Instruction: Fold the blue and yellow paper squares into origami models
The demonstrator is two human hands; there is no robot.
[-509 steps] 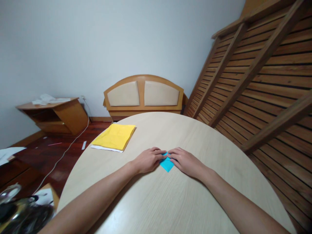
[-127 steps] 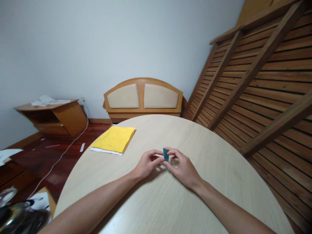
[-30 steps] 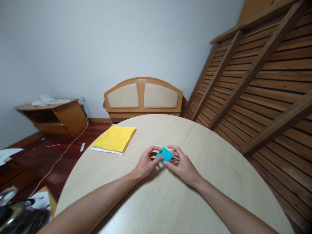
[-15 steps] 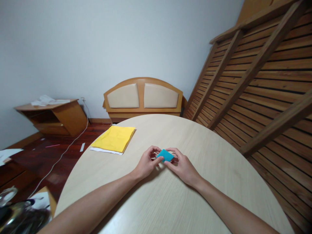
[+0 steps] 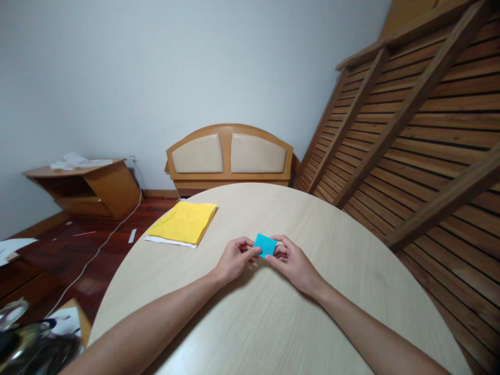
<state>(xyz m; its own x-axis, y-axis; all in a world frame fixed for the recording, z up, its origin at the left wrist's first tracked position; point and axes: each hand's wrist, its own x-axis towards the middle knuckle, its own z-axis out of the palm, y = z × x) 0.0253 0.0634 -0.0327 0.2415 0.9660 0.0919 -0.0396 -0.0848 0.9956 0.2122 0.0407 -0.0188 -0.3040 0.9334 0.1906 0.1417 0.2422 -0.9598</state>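
Note:
Between my two hands is a small blue square of folded paper point(image 5: 265, 245), held just above the round wooden table point(image 5: 250, 333). My left hand point(image 5: 236, 258) pinches its left corner, thumb on top and fingers behind. On the other side, my right hand point(image 5: 292, 263) grips the right and lower edge with the thumb in front and curled fingers behind. The back of the paper is hidden from me. To the left on the table lies a yellow sheet stack point(image 5: 183, 221) with a white sheet under its front edge.
Beyond the table stands a padded wooden headboard point(image 5: 226, 151) against the wall. A slatted wooden frame point(image 5: 390, 135) leans on the right. At the left are a low cabinet point(image 5: 109, 187) with papers on top, and a white cable point(image 5: 103, 245) across the floor.
The blue paper has been turned and tilted up, so more of its face shows as a square. Both hands shifted slightly with it and still hold it.

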